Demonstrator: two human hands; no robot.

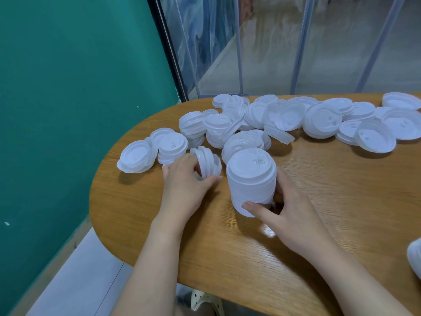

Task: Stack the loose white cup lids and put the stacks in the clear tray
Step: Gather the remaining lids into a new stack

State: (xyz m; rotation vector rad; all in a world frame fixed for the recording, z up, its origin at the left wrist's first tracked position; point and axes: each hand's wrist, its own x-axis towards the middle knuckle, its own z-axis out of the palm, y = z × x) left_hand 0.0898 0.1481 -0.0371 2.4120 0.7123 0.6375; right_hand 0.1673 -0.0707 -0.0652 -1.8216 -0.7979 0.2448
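A tall stack of white cup lids (251,179) stands upright on the wooden table (330,201) in front of me. My right hand (287,215) grips its lower part, thumb in front and fingers behind. Just left of it, my left hand (186,179) holds a short stack of a few lids (208,163) tipped on edge. Many loose white lids (284,119) lie scattered and overlapping across the far side of the table, with a small group (150,153) at the far left. The clear tray is not in view.
The table's rounded left end sits close to a green wall (68,110). Clear plastic curtain strips (273,42) hang behind the table. A white object (415,258) pokes in at the right edge. A shoe (205,302) shows below the table's near edge.
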